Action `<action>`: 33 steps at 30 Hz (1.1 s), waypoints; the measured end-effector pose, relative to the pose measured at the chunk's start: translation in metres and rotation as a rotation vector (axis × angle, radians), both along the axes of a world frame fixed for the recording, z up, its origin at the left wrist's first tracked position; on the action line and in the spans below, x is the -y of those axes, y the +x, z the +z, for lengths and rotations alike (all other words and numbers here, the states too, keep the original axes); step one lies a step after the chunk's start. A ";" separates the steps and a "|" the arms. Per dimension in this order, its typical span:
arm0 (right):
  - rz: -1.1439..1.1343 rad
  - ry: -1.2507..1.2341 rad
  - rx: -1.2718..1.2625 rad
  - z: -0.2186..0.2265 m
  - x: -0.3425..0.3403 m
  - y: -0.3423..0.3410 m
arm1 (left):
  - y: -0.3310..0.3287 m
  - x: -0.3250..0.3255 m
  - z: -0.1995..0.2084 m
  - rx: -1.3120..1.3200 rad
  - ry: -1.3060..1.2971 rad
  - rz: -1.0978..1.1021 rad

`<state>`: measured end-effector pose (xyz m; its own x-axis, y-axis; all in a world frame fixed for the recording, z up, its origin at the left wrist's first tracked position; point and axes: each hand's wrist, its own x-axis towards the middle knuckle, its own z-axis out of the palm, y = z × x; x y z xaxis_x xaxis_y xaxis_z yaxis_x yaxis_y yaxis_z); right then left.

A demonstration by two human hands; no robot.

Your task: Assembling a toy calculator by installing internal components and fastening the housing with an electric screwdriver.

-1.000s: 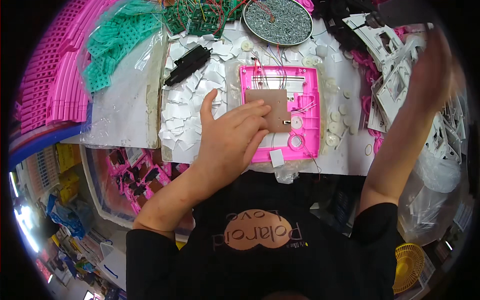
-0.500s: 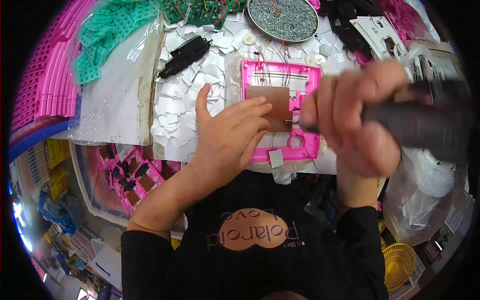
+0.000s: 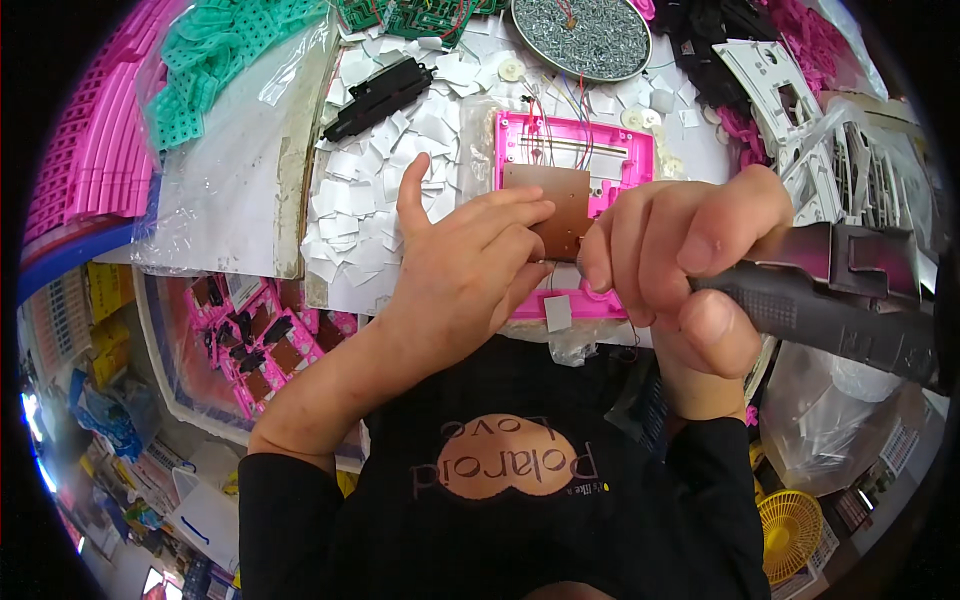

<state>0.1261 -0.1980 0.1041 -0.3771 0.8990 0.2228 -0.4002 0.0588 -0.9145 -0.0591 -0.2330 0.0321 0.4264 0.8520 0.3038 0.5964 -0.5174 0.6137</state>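
A pink plastic housing [image 3: 644,150] lies on the bench in front of me. A brown circuit board [image 3: 572,185] sits in it, and thin coloured wires [image 3: 580,128] run out past its far edge. My left hand [image 3: 468,255] rests with outstretched fingertips on the board's left part, thumb spread away. My right hand [image 3: 685,245] is wrapped round a dark power screwdriver [image 3: 815,310], held sideways over the housing's right side. The screwdriver's tip is hidden behind the fingers. Near the housing's front edge lies a small white square [image 3: 557,312].
Many white paper squares [image 3: 345,220] and a long black part [image 3: 380,98] lie to the left. At the back stand a round tray of screws [image 3: 585,40] and green circuit boards [image 3: 410,20]. A bin [image 3: 180,370] with pink assemblies is at lower left. White plastic panels [image 3: 765,85] lie right.
My right hand and the screwdriver have shifted slightly left and nearer over the housing, hiding the tip that showed at the board's right edge. My left hand stays on the board. The view has shifted slightly.
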 end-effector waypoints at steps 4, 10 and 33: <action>-0.024 0.004 0.030 -0.001 0.004 0.001 | -0.002 -0.002 0.000 -0.012 -0.001 -0.018; 0.083 0.105 -0.037 -0.001 -0.004 0.006 | -0.001 -0.002 -0.001 -0.003 0.012 -0.017; -0.007 0.043 0.066 -0.007 0.005 -0.001 | -0.004 -0.004 -0.006 0.011 0.010 -0.040</action>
<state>0.1246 -0.2030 0.0975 -0.3860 0.8918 0.2358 -0.3382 0.1010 -0.9356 -0.0633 -0.2285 0.0259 0.4564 0.8314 0.3169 0.5689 -0.5465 0.6145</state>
